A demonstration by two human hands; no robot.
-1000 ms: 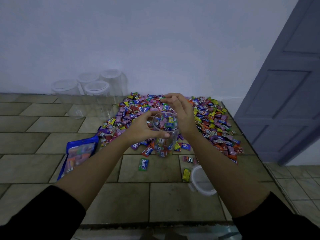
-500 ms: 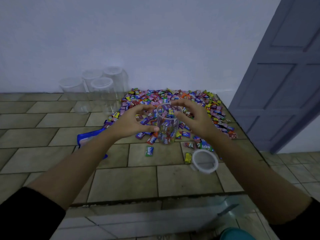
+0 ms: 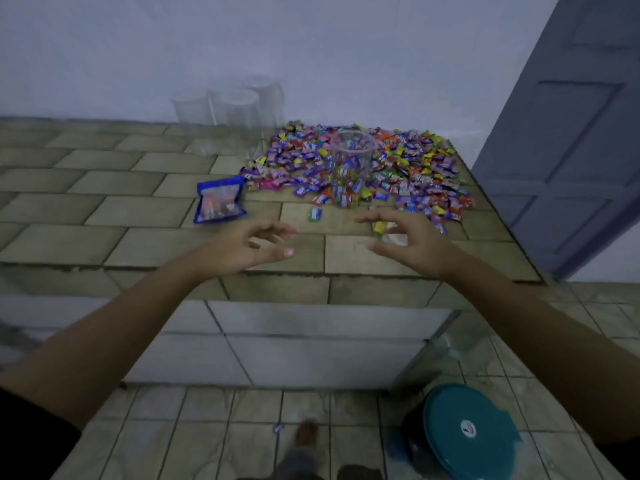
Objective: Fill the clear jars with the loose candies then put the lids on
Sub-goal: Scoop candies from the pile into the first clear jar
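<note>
A clear jar (image 3: 349, 168) partly filled with wrapped candies stands upright at the front of a wide pile of loose candies (image 3: 408, 171) on the tiled counter (image 3: 173, 244). My left hand (image 3: 247, 249) hovers above the counter's front edge, fingers spread, holding nothing. My right hand (image 3: 414, 242) hovers level with it, also empty, and covers most of a white lid (image 3: 398, 239) lying on the counter. Both hands are well short of the jar. Several empty lidded clear jars (image 3: 239, 105) stand by the back wall.
A blue candy bag (image 3: 219, 199) lies left of the pile. A stray green candy (image 3: 314, 214) lies in front of the jar. A grey door (image 3: 571, 150) stands at the right. Below the counter, a teal-lidded container (image 3: 467, 434) sits on the floor tiles.
Both hands let go of the jar and pulled back toward the counter's front edge. The camera has backed away and tilted down, bringing the counter front and floor into view.
</note>
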